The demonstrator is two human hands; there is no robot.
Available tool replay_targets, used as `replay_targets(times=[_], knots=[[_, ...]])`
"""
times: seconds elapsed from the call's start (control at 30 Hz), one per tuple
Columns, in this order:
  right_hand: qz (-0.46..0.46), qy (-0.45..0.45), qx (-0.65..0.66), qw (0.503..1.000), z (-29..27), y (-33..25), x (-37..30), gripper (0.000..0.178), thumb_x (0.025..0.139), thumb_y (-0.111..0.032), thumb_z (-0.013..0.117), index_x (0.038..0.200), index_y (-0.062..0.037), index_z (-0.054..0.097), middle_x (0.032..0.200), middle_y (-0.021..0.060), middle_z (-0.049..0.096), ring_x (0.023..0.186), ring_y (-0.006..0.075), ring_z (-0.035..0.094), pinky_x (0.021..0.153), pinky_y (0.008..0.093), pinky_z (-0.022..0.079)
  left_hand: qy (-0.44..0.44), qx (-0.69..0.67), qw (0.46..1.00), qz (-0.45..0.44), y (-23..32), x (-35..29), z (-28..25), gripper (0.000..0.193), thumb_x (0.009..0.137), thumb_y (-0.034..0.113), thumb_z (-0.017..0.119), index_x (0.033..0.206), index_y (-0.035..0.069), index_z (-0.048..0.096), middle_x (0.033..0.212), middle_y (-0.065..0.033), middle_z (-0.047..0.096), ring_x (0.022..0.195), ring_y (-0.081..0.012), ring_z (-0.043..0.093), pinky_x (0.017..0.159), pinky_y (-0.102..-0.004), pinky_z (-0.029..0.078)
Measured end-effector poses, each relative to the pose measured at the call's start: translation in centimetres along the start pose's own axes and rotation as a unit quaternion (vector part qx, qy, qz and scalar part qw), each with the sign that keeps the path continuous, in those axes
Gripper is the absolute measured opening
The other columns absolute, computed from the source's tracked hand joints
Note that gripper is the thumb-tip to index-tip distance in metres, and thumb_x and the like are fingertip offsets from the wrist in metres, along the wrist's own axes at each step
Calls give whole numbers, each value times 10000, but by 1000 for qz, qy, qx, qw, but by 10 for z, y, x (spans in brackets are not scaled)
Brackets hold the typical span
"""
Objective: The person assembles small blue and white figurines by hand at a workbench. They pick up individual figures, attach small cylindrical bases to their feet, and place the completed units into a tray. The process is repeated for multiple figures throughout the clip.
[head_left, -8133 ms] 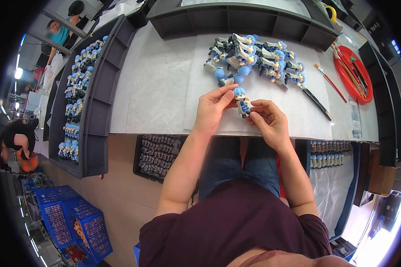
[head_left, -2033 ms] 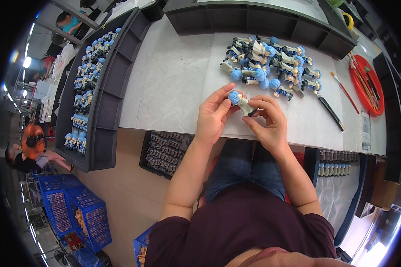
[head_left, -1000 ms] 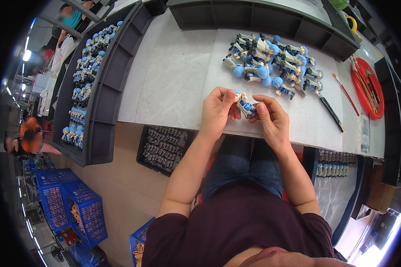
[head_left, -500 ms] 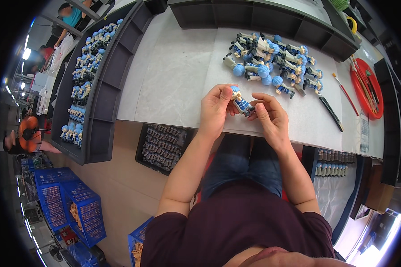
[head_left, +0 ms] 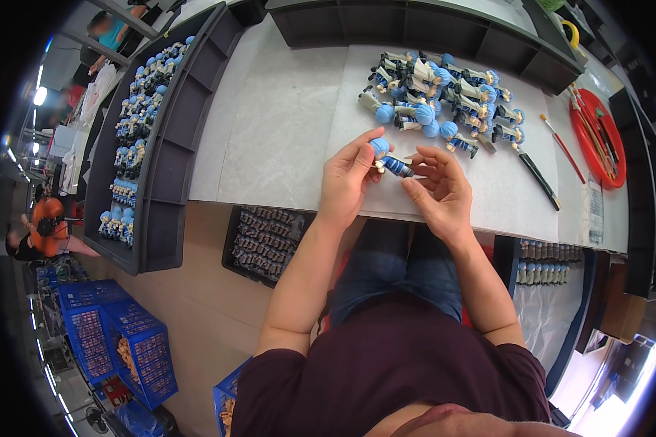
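Between my two hands, over the table's near edge, is a small figurine [head_left: 394,166] with blue hair and a blue striped outfit. My left hand [head_left: 348,177] pinches it at the head end, thumb on top. My right hand [head_left: 444,191] has its thumb and curled fingers around the foot end; the exact contact is partly hidden. The figurine lies tilted, head to the left and feet to the right. Just beyond my hands is a loose pile of similar blue-haired figurines [head_left: 424,113], many lying on their sides.
A dark crate [head_left: 169,146] with rows of figurines stands at the left; another dark tray [head_left: 415,30] borders the back. At right lie a black-handled tool [head_left: 538,178], a red brush [head_left: 563,149] and a red dish [head_left: 577,120] of brushes. Blue baskets [head_left: 142,349] stand lower left.
The figurine has been turned from slanting feet-down to lying more level, with its head raised slightly left. My right fingers have spread a little wider around its feet.
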State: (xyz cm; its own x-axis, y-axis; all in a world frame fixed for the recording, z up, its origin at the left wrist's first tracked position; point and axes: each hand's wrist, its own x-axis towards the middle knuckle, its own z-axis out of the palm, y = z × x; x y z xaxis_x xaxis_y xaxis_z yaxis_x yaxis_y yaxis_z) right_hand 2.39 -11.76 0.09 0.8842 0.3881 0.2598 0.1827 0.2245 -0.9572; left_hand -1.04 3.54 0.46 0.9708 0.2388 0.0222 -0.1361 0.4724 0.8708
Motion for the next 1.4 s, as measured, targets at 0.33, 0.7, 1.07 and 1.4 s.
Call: replay_targets(times=[0.33,0.7,1.07,1.4], knots=[[-51,31,-42,997,0,2,4,618,683,143,618,1241,-40,425,1120,111,495,1044,179,516,802,289,490,-22,-14,999,44,-3,-1,0,393,882,27,511,1268,29,441,1120,-125,571,1008,-164,548,865,-325,467],[-20,39,-17,999,0,2,2,485,746,75,555,1212,-17,456,1087,116,537,1019,182,537,811,289,474,-36,6,998,53,0,-5,-4,432,872,-16,493,1291,29,399,1183,-156,538,1063,-199,538,910,-367,457],[-91,-20,-100,991,-24,-13,-4,250,730,-47,660,976,-30,620,874,120,622,787,242,614,654,327,498,-133,104,980,109,-13,-6,-16,442,852,16,530,1275,-16,408,1227,-189,497,1088,-265,516,913,-379,432],[-135,467,-176,856,-229,-68,-107,229,805,23,621,1031,9,592,907,51,629,802,92,584,707,219,496,-97,190,975,56,-10,-8,-8,368,865,73,554,1214,-9,475,1177,-138,537,979,-178,533,847,-316,441]])
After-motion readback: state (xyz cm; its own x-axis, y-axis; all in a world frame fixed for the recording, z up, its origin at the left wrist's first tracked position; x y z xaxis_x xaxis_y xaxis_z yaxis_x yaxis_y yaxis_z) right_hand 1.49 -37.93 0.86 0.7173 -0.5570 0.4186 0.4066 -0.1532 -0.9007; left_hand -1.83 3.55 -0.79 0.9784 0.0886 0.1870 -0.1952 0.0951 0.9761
